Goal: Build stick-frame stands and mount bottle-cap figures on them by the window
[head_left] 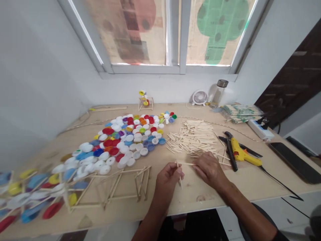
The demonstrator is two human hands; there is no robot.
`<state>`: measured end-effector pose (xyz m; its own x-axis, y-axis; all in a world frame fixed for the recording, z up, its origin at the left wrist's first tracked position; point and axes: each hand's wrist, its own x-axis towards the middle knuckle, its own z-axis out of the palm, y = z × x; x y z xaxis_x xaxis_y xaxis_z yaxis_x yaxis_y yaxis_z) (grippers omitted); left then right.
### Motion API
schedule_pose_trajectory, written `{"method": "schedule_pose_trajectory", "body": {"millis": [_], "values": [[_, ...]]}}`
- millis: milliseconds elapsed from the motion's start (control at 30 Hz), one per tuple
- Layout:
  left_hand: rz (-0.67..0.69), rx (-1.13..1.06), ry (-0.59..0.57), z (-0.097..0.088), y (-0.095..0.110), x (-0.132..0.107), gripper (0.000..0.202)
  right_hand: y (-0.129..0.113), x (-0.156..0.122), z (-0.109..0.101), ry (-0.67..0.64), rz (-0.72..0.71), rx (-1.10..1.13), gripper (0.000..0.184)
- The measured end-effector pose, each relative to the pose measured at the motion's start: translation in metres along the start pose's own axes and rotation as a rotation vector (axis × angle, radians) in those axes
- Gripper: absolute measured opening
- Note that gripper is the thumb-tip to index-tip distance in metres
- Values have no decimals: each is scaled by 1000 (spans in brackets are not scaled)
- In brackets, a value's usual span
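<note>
Near the table's front edge, my left hand [168, 177] pinches a thin wooden stick [181, 183] that points away from me. My right hand [208, 168] grips a second wooden stick [187, 164], held sideways. The tip of this stick meets the first one near its far end; whether they are joined I cannot tell. Just beyond my hands lies a loose pile of wooden sticks [198, 132]. Left of my left hand stand several stick frames [122, 189].
Many coloured bottle caps [130, 137] cover the table's left half. A yellow glue gun [242, 152] lies at right, by a phone [296, 162] and a power strip [260, 130]. Behind are a small fan [200, 97], a glass bottle [219, 93], bagged sticks [242, 113] and a cap-and-stick model [145, 101].
</note>
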<state>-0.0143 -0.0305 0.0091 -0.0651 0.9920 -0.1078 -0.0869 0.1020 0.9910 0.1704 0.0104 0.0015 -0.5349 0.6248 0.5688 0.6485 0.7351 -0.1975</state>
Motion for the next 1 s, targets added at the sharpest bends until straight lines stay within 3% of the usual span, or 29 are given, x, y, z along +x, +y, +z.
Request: {"method": "schedule_pose_trajectory", "body": {"millis": [300,467,700,900,1000], "values": [[-12,21,-81,-9,-7,-13,26,-24,-11,0,-124,57,20,22],[72,253,-78,-15,-14,-31,24,-50,-27,3,-171,182,150,23],[137,398,-104,-21,-5,-47,25,-68,-39,9,-153,311,219,29],[169,321,-305,-7,-10,-72,34,-70,-43,18,-81,372,140,27],[63,240,-212,-5,-7,-73,32,-70,-43,17,-82,393,183,23]]}}
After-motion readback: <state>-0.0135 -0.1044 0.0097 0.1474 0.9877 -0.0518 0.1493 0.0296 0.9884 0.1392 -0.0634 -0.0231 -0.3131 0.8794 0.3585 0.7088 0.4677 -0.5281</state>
